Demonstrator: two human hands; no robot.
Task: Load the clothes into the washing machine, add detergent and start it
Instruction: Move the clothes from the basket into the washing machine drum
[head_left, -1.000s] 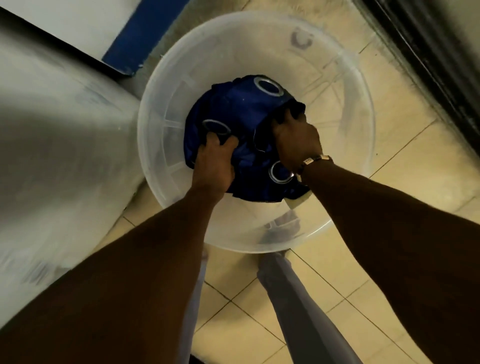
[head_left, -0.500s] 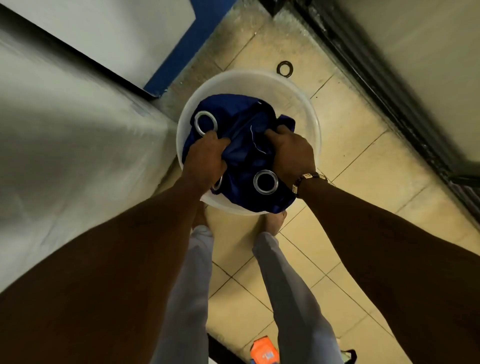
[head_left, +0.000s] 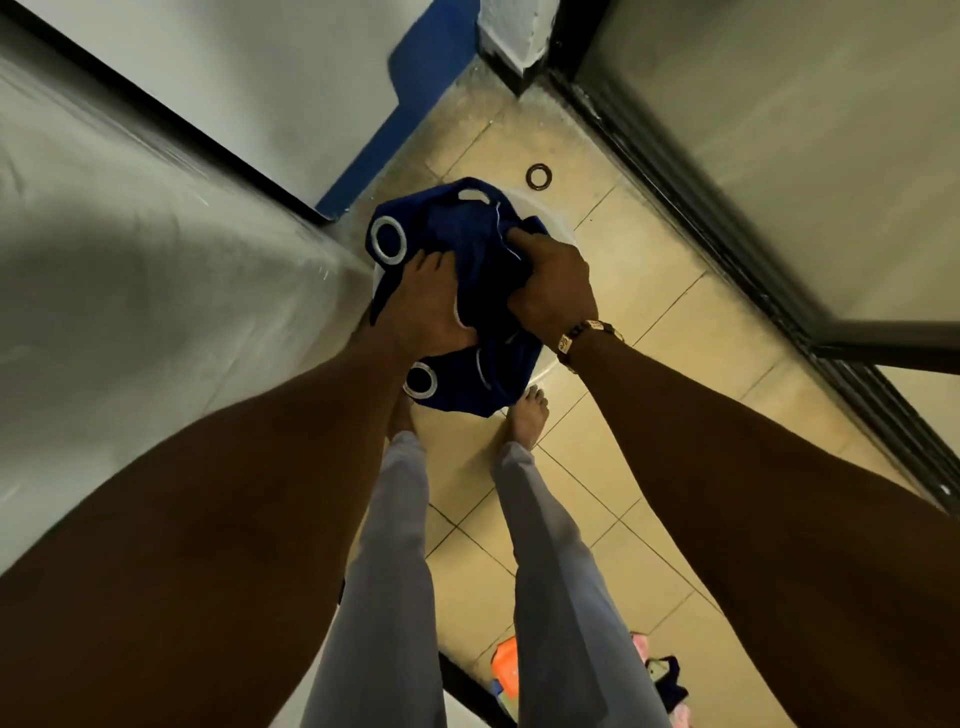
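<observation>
Both hands clutch a bunched navy eyelet curtain (head_left: 467, 249) above a clear plastic tub (head_left: 550, 228) on the tiled floor (head_left: 649, 322). The left hand (head_left: 426, 312) grips its left side, fingers curled into the cloth; the right hand (head_left: 553, 291) pinches folds on its right.
</observation>
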